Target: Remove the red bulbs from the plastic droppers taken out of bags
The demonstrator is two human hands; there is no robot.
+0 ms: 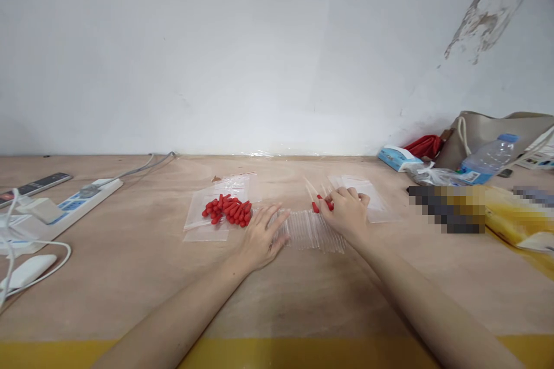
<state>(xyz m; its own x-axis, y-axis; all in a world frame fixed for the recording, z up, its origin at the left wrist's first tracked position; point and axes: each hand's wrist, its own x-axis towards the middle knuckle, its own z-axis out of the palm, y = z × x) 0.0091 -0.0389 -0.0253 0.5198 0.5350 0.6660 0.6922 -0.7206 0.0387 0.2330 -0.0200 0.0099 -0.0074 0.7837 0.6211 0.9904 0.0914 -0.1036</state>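
Note:
My left hand lies low over the left end of a row of thin clear tubes, with its fingers spread. Just left of its fingertips is a pile of red rubber bulbs on clear plastic bags. My right hand is at the upper right of the row, its fingers curled down over a few red-bulbed droppers. Their thin tubes point away toward the wall. The fingers seem closed on a dropper, though the hand partly hides it. Another flat clear bag lies beyond the right hand.
On the left are a power strip with a plugged charger, white cables and a remote control. To the right stand a tissue pack, a plastic bottle, a grey bag and a yellow package. A wall bounds the table's back.

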